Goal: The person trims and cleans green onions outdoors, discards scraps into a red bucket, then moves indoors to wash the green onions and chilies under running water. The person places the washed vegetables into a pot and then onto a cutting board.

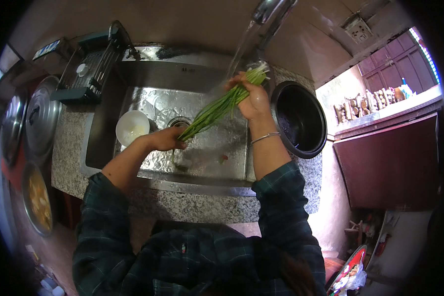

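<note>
A bunch of green onions stretches slantwise over the stainless steel sink. My right hand grips it near the white root ends, close under the running faucet. Around the green leaf tips my left hand is closed. Water streams down beside the roots on the right side of the basin. A white bowl with some liquid in it sits in the sink, just left of my left hand. Some scraps of green leaf lie on the wet sink floor.
A black pot stands on the speckled counter right of the sink. At the left are a dish rack, a second tap, large metal lids and a pan of food. Stacked firewood lies on a ledge at right.
</note>
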